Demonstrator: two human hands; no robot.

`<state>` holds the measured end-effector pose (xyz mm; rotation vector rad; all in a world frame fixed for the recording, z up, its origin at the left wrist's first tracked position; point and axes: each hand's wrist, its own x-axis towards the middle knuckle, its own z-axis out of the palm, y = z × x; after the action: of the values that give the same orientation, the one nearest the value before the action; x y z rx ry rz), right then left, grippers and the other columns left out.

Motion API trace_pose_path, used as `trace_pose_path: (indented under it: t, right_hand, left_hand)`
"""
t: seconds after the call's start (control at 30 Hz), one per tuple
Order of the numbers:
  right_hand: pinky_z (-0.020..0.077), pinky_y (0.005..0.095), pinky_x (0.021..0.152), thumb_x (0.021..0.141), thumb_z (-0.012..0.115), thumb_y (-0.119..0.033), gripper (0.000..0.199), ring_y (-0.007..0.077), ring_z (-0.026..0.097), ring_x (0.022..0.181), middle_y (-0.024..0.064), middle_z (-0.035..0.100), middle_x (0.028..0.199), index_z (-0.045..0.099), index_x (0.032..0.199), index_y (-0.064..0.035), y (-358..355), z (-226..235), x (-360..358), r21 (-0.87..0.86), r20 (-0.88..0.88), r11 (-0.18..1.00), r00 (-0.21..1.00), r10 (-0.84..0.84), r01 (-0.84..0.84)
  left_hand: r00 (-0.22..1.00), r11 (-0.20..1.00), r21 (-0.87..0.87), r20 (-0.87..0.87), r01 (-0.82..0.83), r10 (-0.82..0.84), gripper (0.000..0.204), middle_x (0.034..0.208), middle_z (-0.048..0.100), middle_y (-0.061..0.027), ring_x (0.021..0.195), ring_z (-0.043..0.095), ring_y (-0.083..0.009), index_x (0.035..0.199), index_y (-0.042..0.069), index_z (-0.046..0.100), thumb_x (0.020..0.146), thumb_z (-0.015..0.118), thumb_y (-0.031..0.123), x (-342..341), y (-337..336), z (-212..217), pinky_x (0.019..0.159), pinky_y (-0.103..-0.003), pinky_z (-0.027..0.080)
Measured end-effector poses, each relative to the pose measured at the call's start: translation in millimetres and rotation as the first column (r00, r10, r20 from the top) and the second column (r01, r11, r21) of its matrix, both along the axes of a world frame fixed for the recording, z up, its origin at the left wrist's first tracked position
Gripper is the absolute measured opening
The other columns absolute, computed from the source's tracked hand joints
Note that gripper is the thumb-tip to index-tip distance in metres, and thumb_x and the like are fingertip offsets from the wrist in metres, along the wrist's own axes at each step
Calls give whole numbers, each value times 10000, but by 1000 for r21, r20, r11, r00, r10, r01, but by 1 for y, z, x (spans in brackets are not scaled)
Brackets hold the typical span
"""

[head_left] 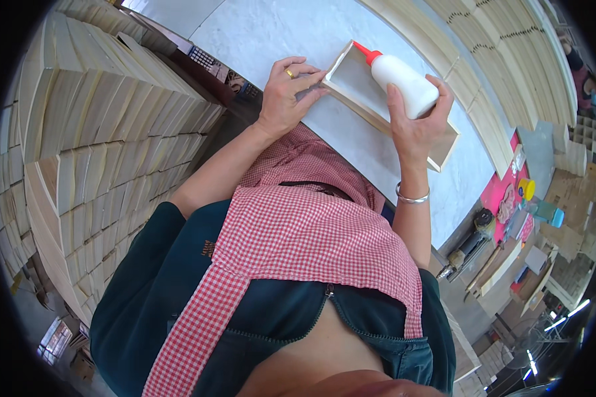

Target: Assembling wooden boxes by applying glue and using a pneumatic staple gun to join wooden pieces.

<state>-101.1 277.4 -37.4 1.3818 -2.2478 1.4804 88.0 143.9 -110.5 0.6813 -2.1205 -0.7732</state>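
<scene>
My right hand is wrapped round a white squeeze glue bottle. The bottle is tilted, and its red nozzle points at the far left corner of a narrow, open wooden frame. The frame is made of thin pale boards and rests on the grey-white tabletop. At the frame's near left corner, my left hand pinches the wood between thumb and fingers. The right hand and bottle hide part of the frame's right end.
Long rows of pale wooden strips line the table's far side. Tall stacks of boards rise at my left. On the right lie a dark power tool, a yellow-lidded jar and a pink sheet.
</scene>
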Motion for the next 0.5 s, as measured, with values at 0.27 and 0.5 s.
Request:
trace_pose_path:
  t: [0.27,0.5]
  right_hand:
    - [580,362,765,788,872,-236,627,299,667,944,147,623,1153,519,1268,-39,19,10,-6,60,27,995,997,-76,75]
    - [566,359,758,784,873,-224,608,289,666,938,148,638,1122,534,1253,-37,53,10,-20,45,-31,982,983,-180,181]
  left_hand:
    - [1000,1000,11,-6,5,-5,283,1107,711,-41,1232,513,-271,1094,73,788,818,795,135,0,1,0,1025,-354,475]
    - [999,999,36,31,13,-15,313,1167,696,-42,1271,501,-272,1135,65,768,825,783,105,1,1,2,1062,-372,450]
